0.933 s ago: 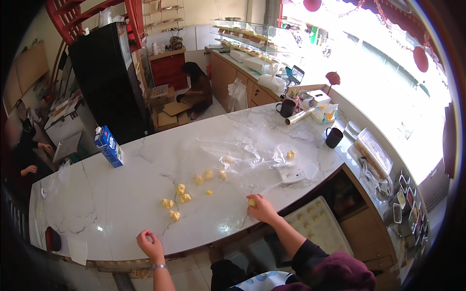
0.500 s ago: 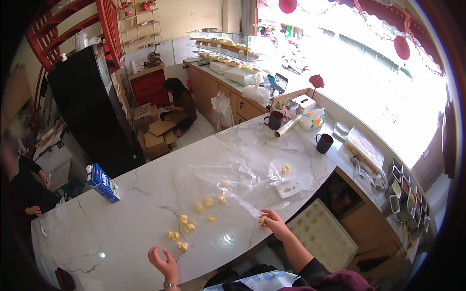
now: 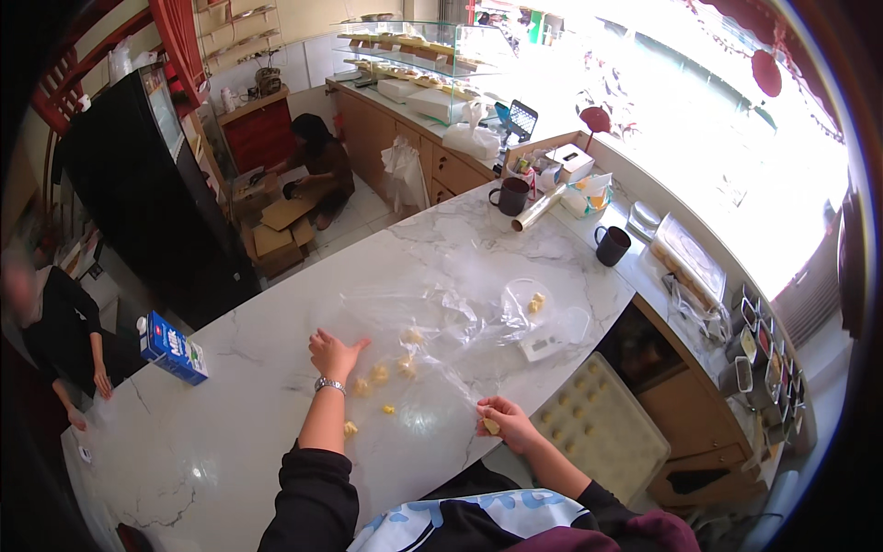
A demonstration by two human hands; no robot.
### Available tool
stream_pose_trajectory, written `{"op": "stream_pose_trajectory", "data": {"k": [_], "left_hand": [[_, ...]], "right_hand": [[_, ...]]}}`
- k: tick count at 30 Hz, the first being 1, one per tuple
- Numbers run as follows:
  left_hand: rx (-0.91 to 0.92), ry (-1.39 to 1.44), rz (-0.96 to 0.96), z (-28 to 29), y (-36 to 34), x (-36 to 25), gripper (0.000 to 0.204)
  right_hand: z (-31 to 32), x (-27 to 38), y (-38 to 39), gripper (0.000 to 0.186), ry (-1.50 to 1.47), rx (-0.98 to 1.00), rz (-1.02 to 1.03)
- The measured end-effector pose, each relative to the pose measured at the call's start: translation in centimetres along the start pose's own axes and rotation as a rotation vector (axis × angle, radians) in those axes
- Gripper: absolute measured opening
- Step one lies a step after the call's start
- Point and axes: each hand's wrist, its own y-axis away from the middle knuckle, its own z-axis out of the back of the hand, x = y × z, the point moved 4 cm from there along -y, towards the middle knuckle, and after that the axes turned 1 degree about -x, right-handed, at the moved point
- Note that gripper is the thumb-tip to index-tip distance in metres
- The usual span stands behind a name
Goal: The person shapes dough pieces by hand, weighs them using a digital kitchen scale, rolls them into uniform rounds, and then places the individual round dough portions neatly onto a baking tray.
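My left hand [image 3: 337, 355], with a metal band at its wrist, reaches over the marble counter beside the near left part of a clear plastic sheet [image 3: 441, 313]. Its fingers are apart, and I see nothing in them. My right hand [image 3: 511, 427] is closed at the counter's near edge around a pale yellow dough piece [image 3: 491, 427], and the sheet's near corner runs up to its fingers. Several yellow dough lumps [image 3: 406, 366] lie under the sheet, with a small bit [image 3: 388, 409] nearer me. Another lump [image 3: 350, 428] shows next to my left forearm, which may hide more.
A white scale [image 3: 541, 346] holds a dough lump under the plastic. Farther right are dark mugs [image 3: 613, 246] and a film roll [image 3: 540, 208]. A blue carton [image 3: 172, 348] stands left. A tray of dough pieces [image 3: 635, 432] sits below the counter. Two people are beyond the counter.
My left hand has moved forward and right from the near left to beside the plastic sheet, its forearm now covering dough lumps. My right hand stays near the edge. The view has shifted slightly.
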Motion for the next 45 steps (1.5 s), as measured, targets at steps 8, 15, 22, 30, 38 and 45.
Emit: {"op": "stream_pose_trajectory", "data": {"k": [8,15,22,30,38,45], "left_hand": [[0.237,0.224,0.090,-0.1,-5.1,-0.4,0.051],[0.185,0.845,-0.508,9.0,-5.6,-9.1,0.025],[0.597,1.101,-0.971,21.2,3.3,-16.7,0.017],[1.446,1.688,-0.928,11.6,0.8,-18.3,0.031],[0.710,0.832,-0.440,-3.3,-6.8,-17.9,0.053],[-0.267,0.036,-0.536,-7.1,-7.6,-13.8,0.057]], "right_hand": [[3.7,1.8,0.5,0.027,0.263,-0.273,0.226],[5.2,2.0,1.4,0.025,0.324,-0.294,0.274],[5.6,1.8,1.2,0.017,0.386,-0.212,0.236],[6.6,0.6,0.0,0.023,0.518,-0.134,0.230],[6.0,2.0,1.0,0.027,0.654,-0.244,0.490],[6.0,2.4,1.1,0.023,0.532,-0.224,0.236]]}}
